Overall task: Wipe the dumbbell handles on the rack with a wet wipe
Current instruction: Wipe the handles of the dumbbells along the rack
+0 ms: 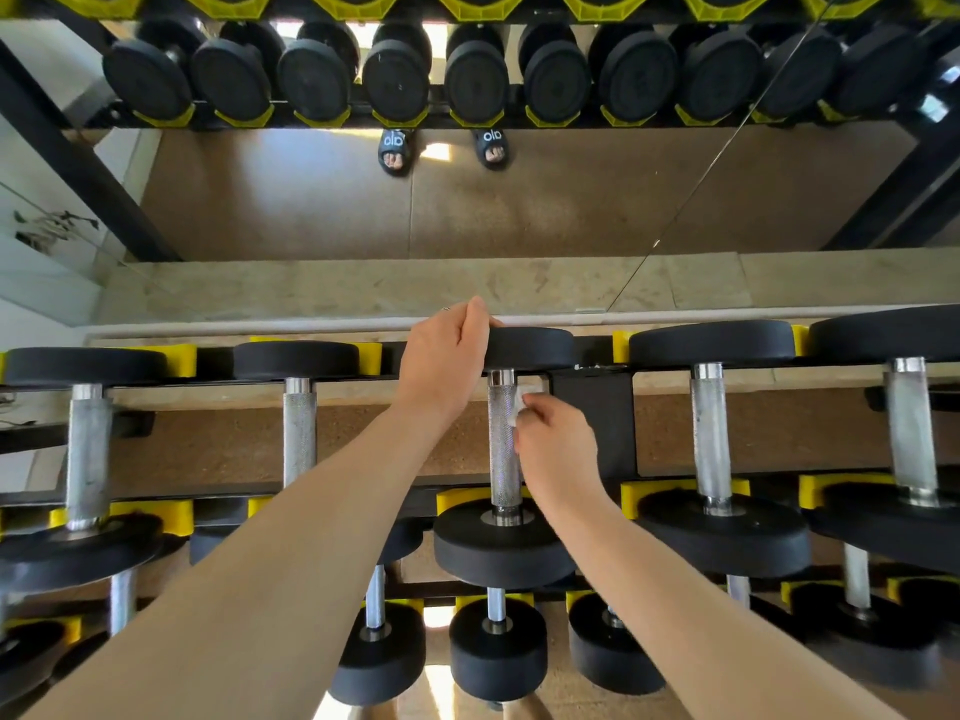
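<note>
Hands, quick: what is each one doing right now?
Left hand: fingers curled over the far dumbbell head, gripping it.
Right hand: pinching the wipe against the handle.

Bare forearms, ringed left hand (447,356)

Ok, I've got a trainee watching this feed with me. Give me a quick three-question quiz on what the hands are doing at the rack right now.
1. True or false: the right hand presses the wet wipe against the knurled handle of the middle dumbbell.
2. Where does the left hand rest?
A. on the far head of that same dumbbell
B. on the handle of the dumbbell to the left
C. on the yellow cradle
3. Fill in: the wipe touches the handle near its ____ end, by the mirror.

Key
1. True
2. A
3. far
</note>
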Motion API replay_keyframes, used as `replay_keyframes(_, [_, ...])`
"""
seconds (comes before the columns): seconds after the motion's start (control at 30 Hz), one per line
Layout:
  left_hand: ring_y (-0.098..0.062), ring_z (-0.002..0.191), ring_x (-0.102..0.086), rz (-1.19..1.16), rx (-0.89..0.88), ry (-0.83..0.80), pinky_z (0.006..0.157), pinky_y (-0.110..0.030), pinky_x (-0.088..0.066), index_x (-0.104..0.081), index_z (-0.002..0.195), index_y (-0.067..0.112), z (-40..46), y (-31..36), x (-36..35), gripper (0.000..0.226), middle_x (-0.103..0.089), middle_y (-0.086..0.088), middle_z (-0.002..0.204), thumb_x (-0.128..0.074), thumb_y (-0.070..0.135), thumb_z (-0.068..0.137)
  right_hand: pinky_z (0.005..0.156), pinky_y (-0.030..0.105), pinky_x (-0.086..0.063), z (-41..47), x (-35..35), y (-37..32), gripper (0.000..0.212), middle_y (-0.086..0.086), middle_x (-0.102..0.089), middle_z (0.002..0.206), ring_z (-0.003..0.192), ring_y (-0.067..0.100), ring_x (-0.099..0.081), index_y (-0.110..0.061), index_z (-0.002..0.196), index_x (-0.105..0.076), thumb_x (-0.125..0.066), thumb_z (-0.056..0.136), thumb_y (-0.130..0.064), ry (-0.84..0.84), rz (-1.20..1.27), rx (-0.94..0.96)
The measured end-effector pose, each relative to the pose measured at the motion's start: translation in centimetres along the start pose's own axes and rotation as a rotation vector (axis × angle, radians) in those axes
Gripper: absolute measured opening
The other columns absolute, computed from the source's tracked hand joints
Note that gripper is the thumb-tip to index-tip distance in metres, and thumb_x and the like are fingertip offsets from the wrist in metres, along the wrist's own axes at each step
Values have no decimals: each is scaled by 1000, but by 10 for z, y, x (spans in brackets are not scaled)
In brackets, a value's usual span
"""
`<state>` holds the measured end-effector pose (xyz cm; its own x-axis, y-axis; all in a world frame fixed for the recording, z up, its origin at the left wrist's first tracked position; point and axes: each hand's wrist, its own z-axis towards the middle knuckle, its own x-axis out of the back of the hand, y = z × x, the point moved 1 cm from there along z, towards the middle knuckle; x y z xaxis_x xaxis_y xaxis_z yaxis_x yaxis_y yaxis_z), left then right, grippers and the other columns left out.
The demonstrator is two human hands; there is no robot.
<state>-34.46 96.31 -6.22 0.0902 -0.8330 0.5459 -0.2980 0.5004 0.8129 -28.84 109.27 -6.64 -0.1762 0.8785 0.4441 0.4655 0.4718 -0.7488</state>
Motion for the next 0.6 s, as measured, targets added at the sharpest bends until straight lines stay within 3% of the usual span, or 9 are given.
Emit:
replay_keyframes(0.03, [-18,76,-59,-5,0,3,73,-45,-53,-70,84,18,0,0,0,46,-65,-9,78,-34,35,107,50,10,-39,-8,-2,-4,32,2,-69,98,70,3,-56,-17,122,-65,-39,103,-14,16,7,19])
replay_keyframes(0.1, [-21,70,-55,-20,4,-6,69,-48,-52,-69,85,11,0,0,0,46,-64,-17,79,-35,34,107,60,9,-46,-25,-4,-14,30,-2,-69,106,80,2,-61,-19,122,-65,-42,104,-15,8,-115,240])
replay_keyframes(0.2, [-19,74,-57,-30,8,-19,72,-46,-54,-68,87,8,-1,1,0,45,-65,-15,81,-36,33,107,80,17,-51,-23,-7,-22,32,-4,-69,113,95,9,-66,-21,132,-57,-47,102,-17,-62,-473,568])
replay_keyframes(0.3, [-17,81,-59,-1,3,-16,76,-40,-54,-70,88,15,0,2,0,44,-66,-7,82,-35,33,107,80,33,-55,-4,-1,-19,42,3,-69,112,95,21,-65,-23,138,-47,-50,96,-18,-162,-910,667])
replay_keyframes(0.4, [-17,80,-59,-10,8,-14,75,-41,-54,-70,87,16,0,1,0,45,-65,-8,81,-35,34,107,81,33,-54,-5,10,-16,42,4,-70,106,92,21,-65,-21,136,-49,-54,94,-19,-182,-1033,783])
replay_keyframes(0.47, [-17,78,-58,-26,19,-17,73,-41,-53,-70,86,16,0,1,0,45,-65,-9,81,-35,35,106,78,29,-56,-7,23,-11,38,1,-70,104,89,16,-64,-22,133,-52,-53,96,-16,-122,-857,711])
replay_keyframes(0.53, [-20,78,-58,-31,14,-13,72,-43,-52,-70,86,13,-1,2,1,47,-65,-12,81,-35,35,107,71,22,-54,-4,30,-1,34,1,-68,107,86,11,-64,-19,132,-57,-49,100,-13,-17,-555,449])
replay_keyframes(0.6, [-26,82,-58,-23,7,-2,72,-44,-51,-71,88,8,-2,4,1,49,-64,-16,82,-34,34,107,60,16,-48,2,22,9,28,2,-68,100,78,8,-62,-15,123,-64,-46,101,-12,-60,-285,139])
